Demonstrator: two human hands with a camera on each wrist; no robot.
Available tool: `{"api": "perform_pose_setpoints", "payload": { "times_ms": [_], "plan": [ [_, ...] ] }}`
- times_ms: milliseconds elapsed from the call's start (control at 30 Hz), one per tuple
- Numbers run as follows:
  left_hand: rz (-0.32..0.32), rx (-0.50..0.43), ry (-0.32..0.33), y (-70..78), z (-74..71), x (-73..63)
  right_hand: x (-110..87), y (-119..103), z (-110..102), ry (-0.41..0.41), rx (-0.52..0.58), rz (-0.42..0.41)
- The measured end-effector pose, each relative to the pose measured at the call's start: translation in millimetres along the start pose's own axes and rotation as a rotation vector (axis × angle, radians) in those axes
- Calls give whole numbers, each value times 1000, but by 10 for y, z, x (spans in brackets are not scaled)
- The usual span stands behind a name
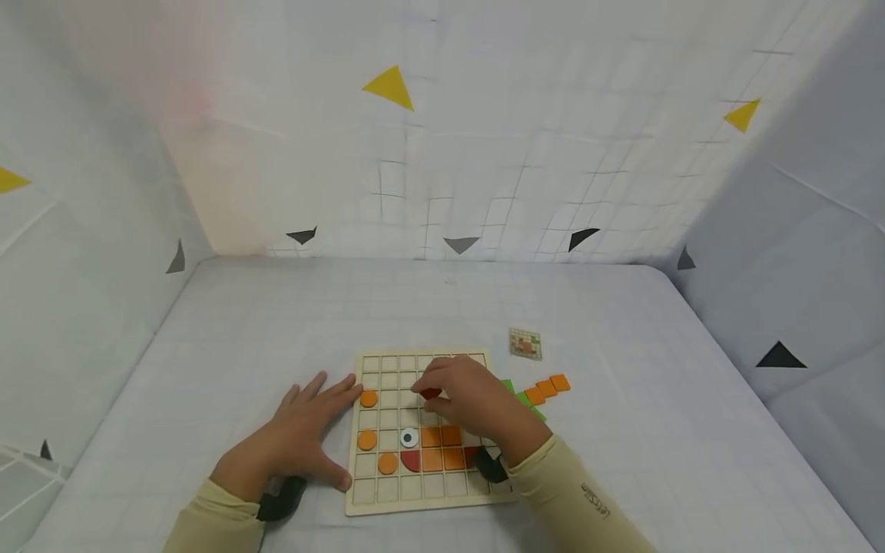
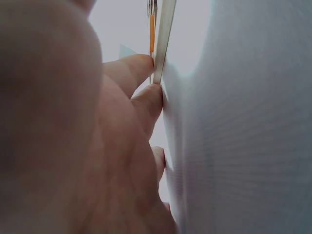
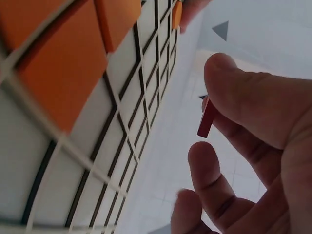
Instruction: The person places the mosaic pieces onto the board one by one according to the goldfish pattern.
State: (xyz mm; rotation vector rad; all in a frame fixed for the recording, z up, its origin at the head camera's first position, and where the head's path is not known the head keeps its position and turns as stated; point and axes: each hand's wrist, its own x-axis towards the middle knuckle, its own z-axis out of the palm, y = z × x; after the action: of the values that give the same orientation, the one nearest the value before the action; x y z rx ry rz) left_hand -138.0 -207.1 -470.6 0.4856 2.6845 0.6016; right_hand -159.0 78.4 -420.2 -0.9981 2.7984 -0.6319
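A wooden grid board (image 1: pixel 387 491) lies on the table, with orange squares (image 1: pixel 432 459), orange discs (image 1: pixel 388 463), a white eye disc (image 1: pixel 409 438) and a red quarter-round piece (image 1: pixel 411 460) set in its cells. Above the middle of the board my right hand (image 1: pixel 473 399) pinches a dark red piece (image 3: pixel 206 119) between thumb and index finger; the right wrist view shows it held clear of the grid. My left hand (image 1: pixel 297 438) spreads its fingers along the board's left edge. Its fingertips (image 2: pixel 153 92) touch that edge in the left wrist view.
Right of the board lie loose orange squares (image 1: pixel 546 389) and green pieces (image 1: pixel 508 385), partly hidden by my right arm. A small pattern card (image 1: pixel 525 344) lies beyond the board's far right corner. White walls (image 1: pixel 442 153) stand around the table.
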Motion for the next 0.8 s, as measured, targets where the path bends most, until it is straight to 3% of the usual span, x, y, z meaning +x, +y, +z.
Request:
{"api": "perform_pose_setpoints", "payload": {
  "times_ms": [367, 533, 800],
  "plan": [
    [6, -5, 4, -44, 52, 18, 322, 2, 168, -145, 30, 24],
    [11, -15, -3, -28, 81, 12, 354, 16, 212, -223, 38, 90],
    [-4, -17, 9, -8, 15, -7, 420, 6, 209, -220, 17, 67]
  ]
}}
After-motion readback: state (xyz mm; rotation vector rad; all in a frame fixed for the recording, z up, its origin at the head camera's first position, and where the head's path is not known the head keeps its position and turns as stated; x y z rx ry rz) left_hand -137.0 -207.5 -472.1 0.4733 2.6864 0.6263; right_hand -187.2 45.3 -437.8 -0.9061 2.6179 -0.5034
